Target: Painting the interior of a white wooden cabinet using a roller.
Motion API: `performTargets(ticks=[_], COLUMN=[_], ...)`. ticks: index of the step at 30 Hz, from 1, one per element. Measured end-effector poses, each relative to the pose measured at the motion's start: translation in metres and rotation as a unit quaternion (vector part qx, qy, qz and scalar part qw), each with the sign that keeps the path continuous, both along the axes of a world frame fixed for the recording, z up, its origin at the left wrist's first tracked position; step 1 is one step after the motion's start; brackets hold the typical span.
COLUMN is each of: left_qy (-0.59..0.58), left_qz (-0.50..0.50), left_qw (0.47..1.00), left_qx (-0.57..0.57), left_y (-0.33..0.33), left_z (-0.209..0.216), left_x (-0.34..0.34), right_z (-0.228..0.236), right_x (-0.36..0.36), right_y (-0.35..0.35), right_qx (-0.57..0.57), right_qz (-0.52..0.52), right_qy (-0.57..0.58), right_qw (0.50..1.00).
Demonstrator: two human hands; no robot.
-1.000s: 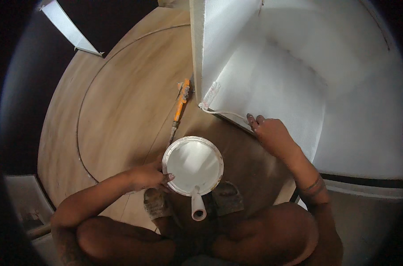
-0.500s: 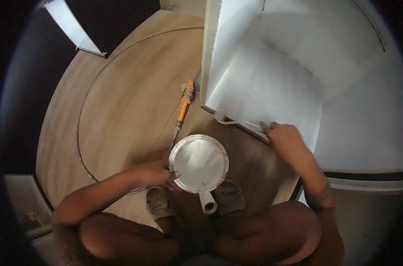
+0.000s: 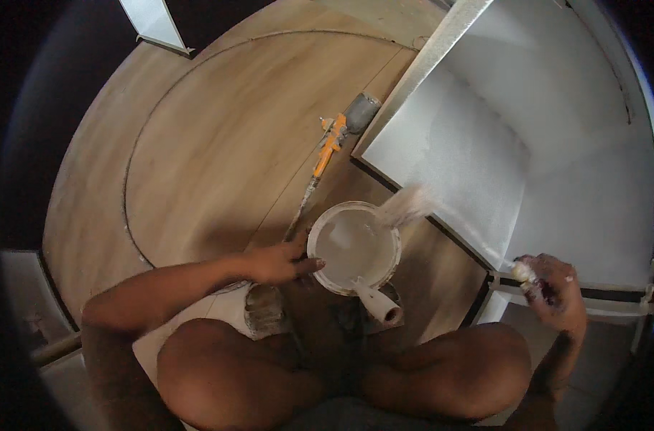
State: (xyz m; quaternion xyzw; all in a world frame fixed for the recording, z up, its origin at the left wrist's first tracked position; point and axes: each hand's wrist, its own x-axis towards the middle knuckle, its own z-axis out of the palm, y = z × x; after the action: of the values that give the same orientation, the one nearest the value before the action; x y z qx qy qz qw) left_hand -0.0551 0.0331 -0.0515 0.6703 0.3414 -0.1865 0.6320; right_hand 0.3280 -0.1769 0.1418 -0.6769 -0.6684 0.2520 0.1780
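A round white pot [image 3: 348, 241] with a stubby hollow handle [image 3: 377, 303] sits low between my feet, pale liquid inside it. My left hand [image 3: 282, 263] grips its left side, with a finger or thumb over the rim. My right hand [image 3: 550, 287], smeared with white, is closed round the grip of a small paint roller. Its thin pale rod [image 3: 471, 231] runs up-left to the fuzzy roller head [image 3: 406, 207], blurred, at the pot's far right rim. Part of the left hand's fingers is hidden behind the pot.
An orange spray gun [image 3: 330, 147] with a grey cup [image 3: 361, 113] lies on the wood-look floor [image 3: 219, 144] beyond the pot. A thin hose [image 3: 129, 179] curves across the floor. To the right stands an open white cabinet [image 3: 449, 144] with a dark lower edge. A white panel [image 3: 154, 25] is far left.
The roller has come away from the cabinet's lower edge to the pot. My right hand has moved right and nearer me. The view has shifted, and the pot appears farther right.
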Motion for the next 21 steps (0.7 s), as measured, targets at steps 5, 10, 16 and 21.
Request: performTargets(ticks=[5, 10, 16, 21], left_qy=[-0.169, -0.212, -0.298, -0.237], left_qz=[0.100, 0.231, 0.327, 0.293], left_qw=[0.979, 0.949, 0.875, 0.917], left_qx=[-0.054, -0.006, -0.195, -0.130], left_y=[-0.021, -0.073, -0.068, -0.063], left_z=[-0.054, -0.058, -0.055, -0.059], left_x=[-0.009, -0.010, 0.005, 0.004], right_z=[-0.004, -0.039, -0.065, -0.093], right_x=[-0.062, -0.090, -0.097, -0.113], right_y=[0.024, 0.065, 0.109, 0.134], right_qx=[-0.031, -0.131, -0.242, -0.299], right_qz=[0.059, 0.071, 0.039, 0.074], right_qy=[-0.228, -0.157, -0.042, -0.150], right_qw=[0.971, 0.976, 0.969, 0.939])
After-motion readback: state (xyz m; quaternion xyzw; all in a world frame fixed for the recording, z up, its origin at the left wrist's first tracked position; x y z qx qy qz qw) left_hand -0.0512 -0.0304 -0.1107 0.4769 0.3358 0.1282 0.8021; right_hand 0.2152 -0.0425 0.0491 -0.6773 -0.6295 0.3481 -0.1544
